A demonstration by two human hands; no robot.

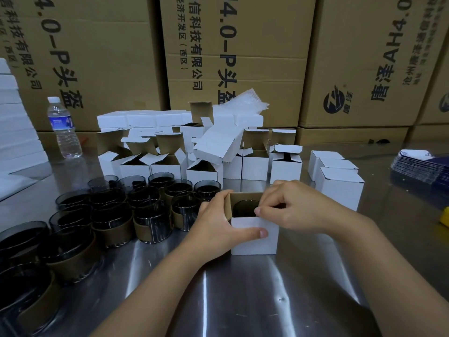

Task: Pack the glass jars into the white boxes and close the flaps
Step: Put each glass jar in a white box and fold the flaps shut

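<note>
Status: early in the batch, by my read. Three closed white cardboard boxes (340, 188) sit in a row on the right of the shiny steel table (243, 300) with flaps tucked. Contents aren't visible; I'd assume they're packed.

One small white cardboard box (255, 239) is in work front-centre. A dark smoked-glass jar (244, 207) is already down inside it. The top is open and the brown inner walls show. So insertion is done for this unit, flap closing isn't.

Left to do: a big cluster of unpacked dark glass jars with brown paper sleeves (109, 212) on the left, well over a dozen. Erected empty white boxes with raised flaps (165, 166) wait behind them, one lying tipped across the others. Most of the job remains.

Hands:
- Left hand (218, 222) grips the box's left side, thumb flat across the front face, fingers wrapped over the left top edge. It's acting as the clamp.
- Right hand (298, 205) is at the right top edge, fingers curled on the rim, index tip reaching in over the opening just above the jar. It's probably pinching the right side flap to fold it in, but the flap is hidden under the fingers, so that's a guess.
- Both forearms come in low from the bottom of the view.

Also there: clear plastic water bottle (64, 127) back-left, big brown printed shipping cartons (243, 57) walling the back, stack of dark-blue flat sheets (418, 166) far right.
</note>
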